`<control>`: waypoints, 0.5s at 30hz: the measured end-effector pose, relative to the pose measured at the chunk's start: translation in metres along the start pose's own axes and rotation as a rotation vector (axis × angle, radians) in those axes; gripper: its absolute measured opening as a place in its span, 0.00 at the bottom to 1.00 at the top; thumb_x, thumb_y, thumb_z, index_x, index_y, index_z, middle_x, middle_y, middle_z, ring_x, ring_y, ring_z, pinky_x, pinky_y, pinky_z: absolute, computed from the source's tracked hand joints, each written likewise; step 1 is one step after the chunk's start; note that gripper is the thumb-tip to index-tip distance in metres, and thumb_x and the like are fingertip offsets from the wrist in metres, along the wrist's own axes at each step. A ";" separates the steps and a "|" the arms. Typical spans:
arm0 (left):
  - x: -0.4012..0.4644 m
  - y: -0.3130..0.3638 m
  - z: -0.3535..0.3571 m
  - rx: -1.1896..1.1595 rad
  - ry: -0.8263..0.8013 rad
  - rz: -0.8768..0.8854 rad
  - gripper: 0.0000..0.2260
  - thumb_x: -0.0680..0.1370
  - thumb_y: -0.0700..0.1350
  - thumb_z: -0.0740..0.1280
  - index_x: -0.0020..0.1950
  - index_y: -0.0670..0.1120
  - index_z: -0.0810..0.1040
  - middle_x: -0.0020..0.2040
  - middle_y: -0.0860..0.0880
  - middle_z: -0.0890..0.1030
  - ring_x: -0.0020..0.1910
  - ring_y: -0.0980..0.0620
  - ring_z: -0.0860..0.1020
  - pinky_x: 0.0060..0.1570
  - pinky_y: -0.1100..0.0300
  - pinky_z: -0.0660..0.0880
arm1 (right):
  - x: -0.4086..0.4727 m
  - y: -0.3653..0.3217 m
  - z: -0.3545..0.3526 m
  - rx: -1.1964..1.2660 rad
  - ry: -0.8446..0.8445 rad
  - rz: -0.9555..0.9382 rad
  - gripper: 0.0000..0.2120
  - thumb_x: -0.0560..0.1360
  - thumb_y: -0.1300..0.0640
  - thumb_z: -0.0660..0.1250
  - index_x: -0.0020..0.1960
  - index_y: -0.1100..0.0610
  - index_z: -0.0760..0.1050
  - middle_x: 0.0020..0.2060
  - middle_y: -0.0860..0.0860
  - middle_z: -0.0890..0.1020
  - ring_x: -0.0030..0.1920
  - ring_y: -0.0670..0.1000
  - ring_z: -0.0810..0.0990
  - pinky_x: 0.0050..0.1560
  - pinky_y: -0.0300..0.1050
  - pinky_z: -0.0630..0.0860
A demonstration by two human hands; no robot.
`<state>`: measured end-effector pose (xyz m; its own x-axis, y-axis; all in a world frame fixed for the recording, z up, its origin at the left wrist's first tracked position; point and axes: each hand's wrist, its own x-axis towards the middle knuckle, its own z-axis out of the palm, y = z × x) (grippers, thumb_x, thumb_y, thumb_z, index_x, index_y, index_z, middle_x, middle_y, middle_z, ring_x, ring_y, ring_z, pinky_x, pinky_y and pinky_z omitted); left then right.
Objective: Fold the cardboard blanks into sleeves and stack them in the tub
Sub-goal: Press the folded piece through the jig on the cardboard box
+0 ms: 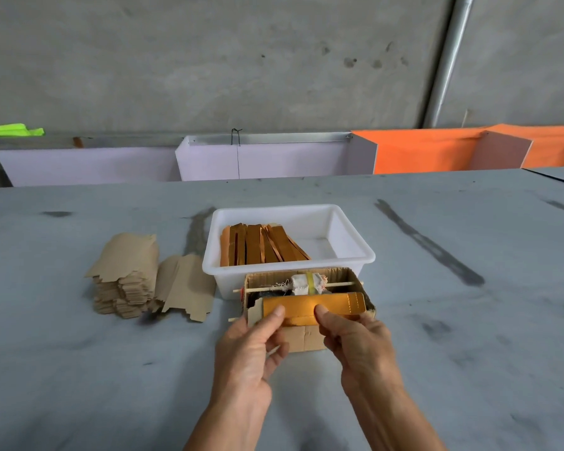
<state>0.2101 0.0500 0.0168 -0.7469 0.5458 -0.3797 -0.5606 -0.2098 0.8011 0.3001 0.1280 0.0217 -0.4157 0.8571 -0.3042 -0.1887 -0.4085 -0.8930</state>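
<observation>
Both hands hold one gold-faced cardboard blank over a small brown cardboard box in front of me. My left hand pinches its left part with the thumb on top. My right hand pinches its right part the same way. A white plastic tub stands just behind the box, with several folded gold sleeves lying in its left half. A pile of flat brown blanks lies on the table to the left, one loose blank leaning beside it.
The brown box carries a wooden stick threaded through a white cloth roller. The grey table has dark smears. Along its far edge stand pale lilac panels and orange panels before a concrete wall.
</observation>
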 end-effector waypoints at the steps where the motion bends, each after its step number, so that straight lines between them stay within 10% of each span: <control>1: 0.002 0.005 -0.001 0.013 -0.005 0.031 0.06 0.69 0.34 0.72 0.42 0.42 0.79 0.30 0.48 0.80 0.27 0.53 0.74 0.26 0.62 0.75 | 0.003 -0.004 0.001 -0.018 -0.014 -0.013 0.08 0.67 0.65 0.75 0.37 0.58 0.76 0.27 0.49 0.79 0.32 0.49 0.76 0.37 0.42 0.72; 15: 0.031 0.030 0.017 0.325 0.056 0.319 0.06 0.76 0.36 0.66 0.42 0.44 0.79 0.41 0.44 0.83 0.35 0.48 0.83 0.30 0.62 0.78 | 0.039 -0.036 0.055 -0.400 -0.088 -0.129 0.03 0.74 0.63 0.69 0.44 0.58 0.77 0.36 0.53 0.84 0.35 0.49 0.82 0.32 0.39 0.73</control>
<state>0.1765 0.0740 0.0369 -0.8872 0.4486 -0.1076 -0.1649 -0.0906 0.9821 0.2412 0.1589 0.0601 -0.4886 0.8563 -0.1675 0.1083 -0.1310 -0.9855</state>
